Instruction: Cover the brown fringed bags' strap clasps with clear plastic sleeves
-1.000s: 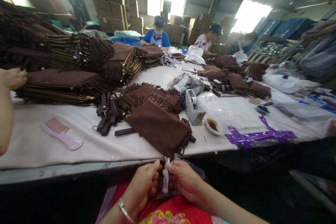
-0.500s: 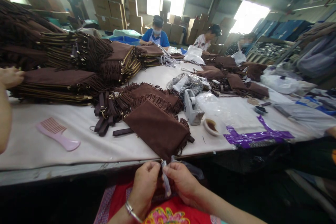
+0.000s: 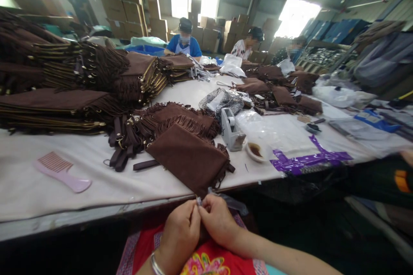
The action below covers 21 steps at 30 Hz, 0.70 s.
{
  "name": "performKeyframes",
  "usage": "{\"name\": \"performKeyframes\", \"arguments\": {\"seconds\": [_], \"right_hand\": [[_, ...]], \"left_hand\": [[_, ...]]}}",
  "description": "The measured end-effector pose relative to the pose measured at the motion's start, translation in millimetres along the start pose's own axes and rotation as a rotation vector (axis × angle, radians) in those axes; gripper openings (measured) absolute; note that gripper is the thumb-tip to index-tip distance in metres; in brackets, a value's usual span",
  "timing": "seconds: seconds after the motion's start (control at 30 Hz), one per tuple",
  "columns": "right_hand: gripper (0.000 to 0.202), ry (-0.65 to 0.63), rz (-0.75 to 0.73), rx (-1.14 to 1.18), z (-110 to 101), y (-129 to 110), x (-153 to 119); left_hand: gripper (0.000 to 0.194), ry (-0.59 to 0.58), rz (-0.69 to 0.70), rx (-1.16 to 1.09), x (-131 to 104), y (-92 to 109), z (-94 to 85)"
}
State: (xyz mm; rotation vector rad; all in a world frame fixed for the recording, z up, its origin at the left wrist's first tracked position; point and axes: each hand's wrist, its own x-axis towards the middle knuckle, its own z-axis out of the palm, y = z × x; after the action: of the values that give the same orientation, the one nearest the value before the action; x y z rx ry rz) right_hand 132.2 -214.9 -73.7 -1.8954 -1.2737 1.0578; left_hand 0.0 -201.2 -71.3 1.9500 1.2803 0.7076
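A brown fringed pouch [image 3: 190, 154] lies at the table's front edge, its near corner pointing down at my hands. Just below that corner my left hand [image 3: 182, 227] and my right hand [image 3: 217, 217] meet, fingertips pinched together around a small whitish wrapped piece [image 3: 198, 201]. The fingers cover most of this piece. A brown strap [image 3: 146, 164] sticks out from under the pouch's left side. Behind the pouch are more fringed pouches [image 3: 180, 115], with loose brown straps [image 3: 121, 146] to their left.
A pink comb [image 3: 63, 172] lies at left, before stacked pouches [image 3: 54, 99]. Right of the pouch stand a tape dispenser [image 3: 231, 131] and a small bowl of brown liquid [image 3: 255, 151]. Purple tape [image 3: 306, 161] marks the front edge. Several people work across the table.
My hands have closed in on each other, and the wrapped piece between them is now mostly covered. The view has shifted slightly right, and the other person's arm at far left is gone.
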Motion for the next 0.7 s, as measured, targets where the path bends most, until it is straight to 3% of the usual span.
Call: {"name": "performKeyframes", "arguments": {"seconds": [0.1,0.17,0.3,0.43,0.53,0.6,0.7], "right_hand": [[0.015,0.015,-0.028,-0.049,-1,0,-1],[0.016,0.01,-0.015,-0.02,0,0,0],[0.016,-0.056,0.044,0.138,1,4,-2],[0.02,-0.266,-0.033,0.152,-5,3,-12],[0.022,-0.282,-0.126,0.058,-19,-2,-16],[0.025,-0.214,-0.114,0.062,-33,-2,-15],[0.024,-0.22,-0.07,0.122,-64,4,-19]], "left_hand": [[0.029,-0.037,0.201,0.175,-3,-6,-2.4],[0.03,-0.052,0.213,0.146,-3,-8,-6.7],[0.028,-0.001,-0.156,-0.117,4,-6,-15.9],[0.047,-0.226,-0.454,-0.457,12,-3,-9.0],[0.052,-0.275,-0.589,-0.667,11,-6,2.3],[0.053,-0.261,-0.6,-0.593,11,-6,6.6],[0.048,-0.199,-0.504,-0.174,24,5,9.7]]}}
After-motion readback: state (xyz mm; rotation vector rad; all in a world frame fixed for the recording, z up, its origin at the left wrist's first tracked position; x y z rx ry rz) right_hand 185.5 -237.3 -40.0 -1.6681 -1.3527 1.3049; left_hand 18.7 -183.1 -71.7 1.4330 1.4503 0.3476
